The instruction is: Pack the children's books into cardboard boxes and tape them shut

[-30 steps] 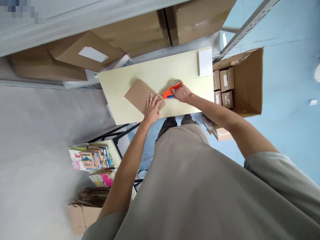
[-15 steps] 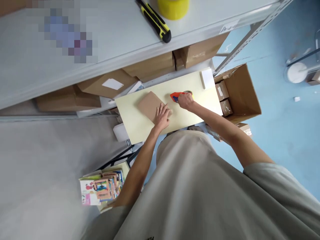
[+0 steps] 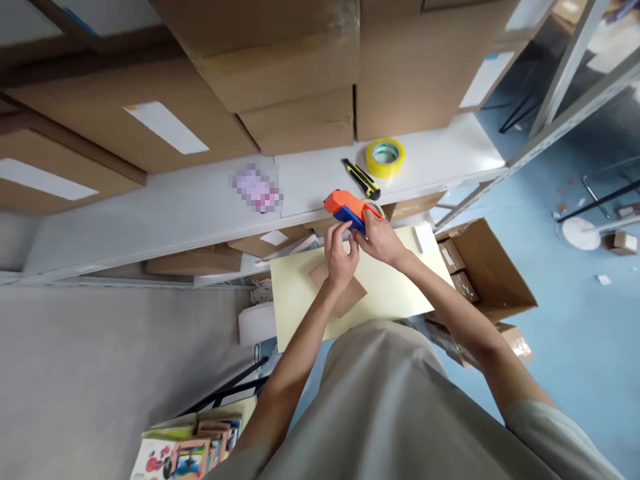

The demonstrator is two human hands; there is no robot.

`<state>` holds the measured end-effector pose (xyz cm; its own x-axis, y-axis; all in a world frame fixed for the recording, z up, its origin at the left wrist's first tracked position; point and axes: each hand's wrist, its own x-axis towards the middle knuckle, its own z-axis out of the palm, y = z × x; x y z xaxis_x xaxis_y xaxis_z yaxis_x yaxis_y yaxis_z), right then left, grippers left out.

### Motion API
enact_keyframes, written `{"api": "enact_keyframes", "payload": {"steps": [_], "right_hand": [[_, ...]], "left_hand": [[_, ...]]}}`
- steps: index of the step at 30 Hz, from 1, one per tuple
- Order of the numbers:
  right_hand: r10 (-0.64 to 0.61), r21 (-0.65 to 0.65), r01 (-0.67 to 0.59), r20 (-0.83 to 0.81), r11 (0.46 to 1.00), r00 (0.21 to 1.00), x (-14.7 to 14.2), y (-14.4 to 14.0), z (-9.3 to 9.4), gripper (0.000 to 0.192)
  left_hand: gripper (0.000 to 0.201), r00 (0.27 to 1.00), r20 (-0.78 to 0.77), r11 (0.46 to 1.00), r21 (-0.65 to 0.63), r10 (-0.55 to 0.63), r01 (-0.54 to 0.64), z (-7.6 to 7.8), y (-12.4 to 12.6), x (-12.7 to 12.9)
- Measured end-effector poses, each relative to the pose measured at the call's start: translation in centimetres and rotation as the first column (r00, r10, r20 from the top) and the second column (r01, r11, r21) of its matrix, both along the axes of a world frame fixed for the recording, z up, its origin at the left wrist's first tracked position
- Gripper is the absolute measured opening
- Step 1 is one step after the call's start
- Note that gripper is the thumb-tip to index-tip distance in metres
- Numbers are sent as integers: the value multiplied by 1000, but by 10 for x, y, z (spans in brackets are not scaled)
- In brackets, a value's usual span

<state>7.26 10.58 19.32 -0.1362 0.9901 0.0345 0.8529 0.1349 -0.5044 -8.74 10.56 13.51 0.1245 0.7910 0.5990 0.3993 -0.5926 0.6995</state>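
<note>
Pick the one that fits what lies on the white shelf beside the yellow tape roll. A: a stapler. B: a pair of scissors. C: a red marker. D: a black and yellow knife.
D: a black and yellow knife lies on the shelf just left of the tape roll, apart from it.

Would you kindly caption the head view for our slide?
Both hands lift an orange tape dispenser above a cardboard packet.
</note>
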Motion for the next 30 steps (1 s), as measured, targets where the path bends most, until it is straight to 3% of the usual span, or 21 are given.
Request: {"api": "enact_keyframes", "payload": {"steps": [4,8,12,15,19,22,24,26,28,30], "right_hand": [[4,100,-18,137,995,991,-24,73,43,33],[29,50,-40,197,998,980,-47,121,54,44],[102,31,-112,226,993,969,-58,142,39,70],[130,51,-146,237,988,963,-58,145,32,76],[129,192,-159,158,969,979,-48,115,24,71],[214,216,-216,35,952,976,-26,57,-12,63],[249,67,-246,-38,967,968,-7,7,-56,59],[237,-182,-243,-52,953,970,11,-42,-107,55],[222,-431,-212,-29,877,975,25,-85,-153,53],[244,-597,-206,-18,775,970,33,-119,-186,50]], "left_hand": [[52,991,-28,991,-34,127,-128,27,54,-2],[70,990,-75,979,-159,120,-130,26,72,-10],[74,979,-111,958,-213,174,-194,7,51,-11],[70,965,-152,930,-270,214,-248,-14,27,-9],[69,940,-270,843,-437,209,-313,-57,-16,-25],[78,873,-415,692,-551,258,-466,-96,-64,-49],[91,834,-475,568,-618,281,-543,-120,-101,-63],[101,823,-491,465,-680,287,-567,-137,-136,-70],[105,826,-489,408,-717,282,-564,-146,-161,-70],[106,830,-492,395,-730,262,-558,-151,-175,-64]]}}
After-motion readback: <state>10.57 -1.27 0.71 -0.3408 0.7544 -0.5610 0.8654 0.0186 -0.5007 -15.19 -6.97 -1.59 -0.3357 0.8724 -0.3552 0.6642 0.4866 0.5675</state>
